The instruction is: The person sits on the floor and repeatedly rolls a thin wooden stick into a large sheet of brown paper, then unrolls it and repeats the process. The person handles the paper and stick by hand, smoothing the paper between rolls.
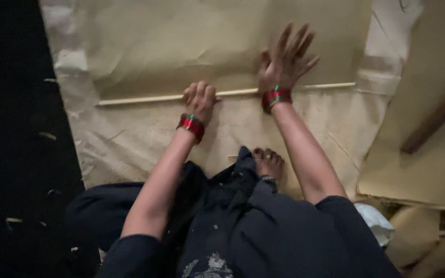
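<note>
On the brown paper sheet [145, 139] spread over the floor, nearest us, our bare foot [268, 162] rests; beyond it our left hand [200, 100] curls, fingers bent, over the thin wooden stick [145, 98] lying crosswise, while our right hand [286, 62] presses spread fingers just past the stick

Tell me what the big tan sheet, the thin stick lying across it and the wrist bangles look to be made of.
Tan sheet: likely matte brown paper; it shows creases and wrinkles. Thin stick: pale, straight, dull, probably wood or bamboo, under the left hand. Bangles: glossy red with green marks, perhaps glass or plastic; too blurred to tell.
</note>
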The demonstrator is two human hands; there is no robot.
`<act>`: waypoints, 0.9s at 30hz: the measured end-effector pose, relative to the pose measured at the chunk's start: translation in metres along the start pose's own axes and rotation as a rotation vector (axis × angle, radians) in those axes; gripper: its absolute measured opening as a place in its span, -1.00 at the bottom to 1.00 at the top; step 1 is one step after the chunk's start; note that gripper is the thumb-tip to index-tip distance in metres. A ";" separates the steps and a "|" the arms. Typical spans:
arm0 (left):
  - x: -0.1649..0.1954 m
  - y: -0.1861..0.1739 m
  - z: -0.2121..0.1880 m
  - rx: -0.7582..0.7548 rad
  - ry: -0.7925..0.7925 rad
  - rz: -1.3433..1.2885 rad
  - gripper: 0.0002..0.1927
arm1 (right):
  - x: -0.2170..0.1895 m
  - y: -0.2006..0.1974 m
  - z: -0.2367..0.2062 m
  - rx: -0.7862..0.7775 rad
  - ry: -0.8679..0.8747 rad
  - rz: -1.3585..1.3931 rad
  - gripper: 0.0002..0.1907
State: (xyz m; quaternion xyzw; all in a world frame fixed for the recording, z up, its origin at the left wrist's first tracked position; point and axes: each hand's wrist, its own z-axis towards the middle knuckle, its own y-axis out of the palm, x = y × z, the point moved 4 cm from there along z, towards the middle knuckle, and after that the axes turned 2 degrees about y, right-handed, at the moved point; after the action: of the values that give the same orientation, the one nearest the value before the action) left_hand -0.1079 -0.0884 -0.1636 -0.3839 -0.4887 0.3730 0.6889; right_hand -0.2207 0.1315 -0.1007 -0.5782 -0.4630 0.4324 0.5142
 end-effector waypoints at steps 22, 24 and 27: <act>0.017 0.008 -0.004 -0.070 0.003 0.020 -0.73 | 0.031 0.007 -0.023 0.057 0.089 0.091 -0.20; 0.014 0.010 0.011 -0.081 0.015 0.018 -0.70 | 0.023 0.006 0.002 0.129 0.045 0.066 -0.17; 0.010 0.015 0.029 0.007 0.028 0.006 -0.68 | 0.017 0.009 0.022 0.178 -0.030 0.181 -0.17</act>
State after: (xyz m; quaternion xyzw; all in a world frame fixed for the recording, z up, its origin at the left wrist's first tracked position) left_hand -0.1350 -0.0681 -0.1665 -0.3882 -0.4765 0.3714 0.6959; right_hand -0.2384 0.1520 -0.1118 -0.5632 -0.3765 0.5249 0.5153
